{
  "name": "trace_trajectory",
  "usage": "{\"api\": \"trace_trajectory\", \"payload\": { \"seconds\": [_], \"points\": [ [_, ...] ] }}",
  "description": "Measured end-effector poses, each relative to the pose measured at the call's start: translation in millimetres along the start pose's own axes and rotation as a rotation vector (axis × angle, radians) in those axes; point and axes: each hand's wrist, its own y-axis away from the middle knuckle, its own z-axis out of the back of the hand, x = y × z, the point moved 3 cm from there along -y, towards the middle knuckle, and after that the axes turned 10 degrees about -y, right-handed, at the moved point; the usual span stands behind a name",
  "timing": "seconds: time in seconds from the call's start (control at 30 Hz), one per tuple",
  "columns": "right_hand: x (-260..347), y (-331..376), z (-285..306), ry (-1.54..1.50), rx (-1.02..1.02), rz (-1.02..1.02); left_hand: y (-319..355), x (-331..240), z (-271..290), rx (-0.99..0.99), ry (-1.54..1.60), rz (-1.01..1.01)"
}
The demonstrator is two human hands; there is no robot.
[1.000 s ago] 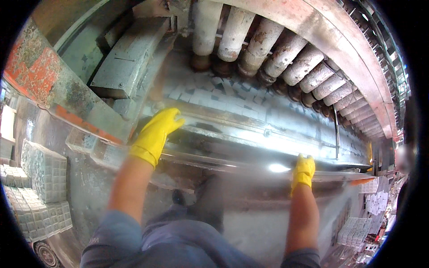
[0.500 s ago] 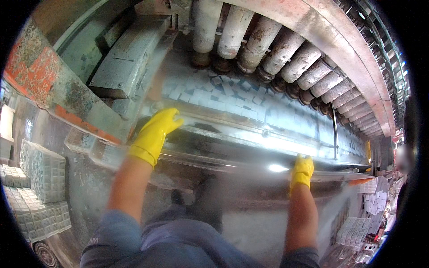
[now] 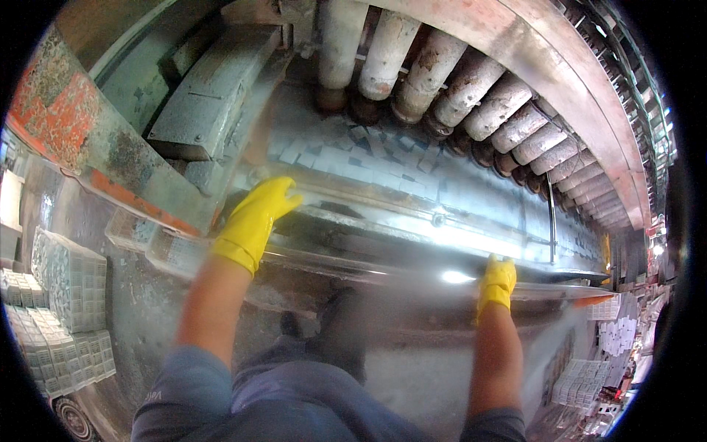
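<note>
Yellow rubber gloves cover both my hands. My left hand (image 3: 258,221) is closed over the near metal rail (image 3: 353,221) of a long machine, thumb apart and finger ends partly hidden. Farther right, my right hand (image 3: 498,284) curls over the machine's wet front edge (image 3: 545,290), its fingertips hardly showing. Beyond the rail many small pale tiles (image 3: 368,166) lie flat on a wet bed, orderly near me and jumbled farther back. Mist blurs the bed and the front edge between my hands.
A row of thick grey cylinders (image 3: 423,77) hangs over the bed, beneath a curved beam (image 3: 545,51). A thin upright rod (image 3: 551,217) stands at right. Pale plastic crates (image 3: 70,280) are stacked at left, with more crates (image 3: 582,383) at lower right.
My hands keep their places on the rail and edge. The mist over the bed looks slightly thinner, and the tiles' pattern differs a little.
</note>
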Motion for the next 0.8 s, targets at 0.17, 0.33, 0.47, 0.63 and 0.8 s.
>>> {"api": "trace_trajectory", "payload": {
  "seconds": [0.17,0.33,0.47,0.63,0.8],
  "points": [
    [36.0,-3.5,0.6,-0.021,-0.003,-0.001,-25.3,2.8,4.4,-0.032,0.005,0.01],
    [55.6,-23.6,-7.9,-0.027,0.014,0.017,-54.5,11.2,2.4,-0.124,0.019,-0.017],
    [63.4,-39.3,-10.2,0.006,-0.01,0.005,-69.1,-4.7,14.2,-0.122,-0.012,-0.014],
    [74.9,-56.3,-19.1,0.027,-0.004,-0.007,-86.1,-10.6,22.8,-0.107,-0.026,-0.009],
    [82.3,-66.7,-20.1,0.046,-0.015,0.034,-101.4,-14.7,28.8,-0.002,-0.01,0.013]
  ]
}}
